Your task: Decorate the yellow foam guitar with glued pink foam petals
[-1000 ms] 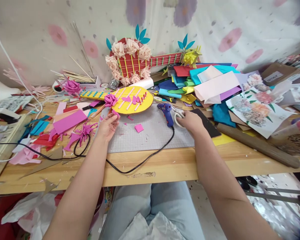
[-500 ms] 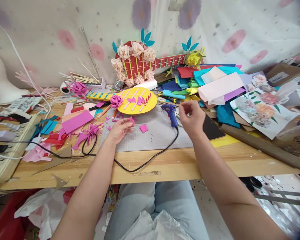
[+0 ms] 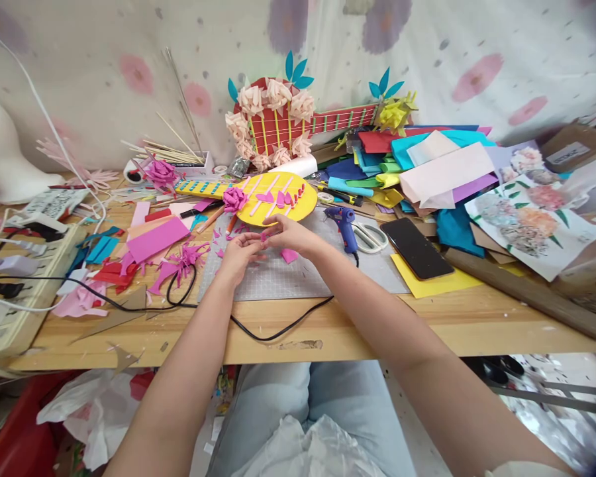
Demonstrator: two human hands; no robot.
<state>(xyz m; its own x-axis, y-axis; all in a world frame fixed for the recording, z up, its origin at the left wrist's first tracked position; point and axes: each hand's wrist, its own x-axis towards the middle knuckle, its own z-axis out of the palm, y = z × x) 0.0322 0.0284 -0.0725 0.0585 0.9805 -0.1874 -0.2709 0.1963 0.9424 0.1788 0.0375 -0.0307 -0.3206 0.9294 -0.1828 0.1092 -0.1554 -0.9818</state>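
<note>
The left hand point(image 3: 239, 257) pinches a small pink scrap point(image 3: 265, 236) of paper, its fingers drawn narrow; the right hand point(image 3: 289, 237) reaches in with curled fingers that meet it there, though whether they also grip cannot be told; the scrap sits between the fingertips over a grey gridded cutting mat point(image 3: 258, 285), too covered to show which way it points or its long axis. Just beside the right hand lies a flat pink square point(image 3: 289, 256); beyond the hands rests a yellow guitar point(image 3: 278, 199), oval and smooth, its long axis running left to right, neck pointing left, with a crumpled-petal pink flower on its edge. To the right, a blue plastic glue gun point(image 3: 345, 228) stands next to white-handled scissors point(image 3: 370, 237); farther right, a glossy black phone point(image 3: 417, 248) lies partly on a yellow sheet point(image 3: 417, 285); all this is on a wooden tabletop point(image 3: 367, 331).
</note>
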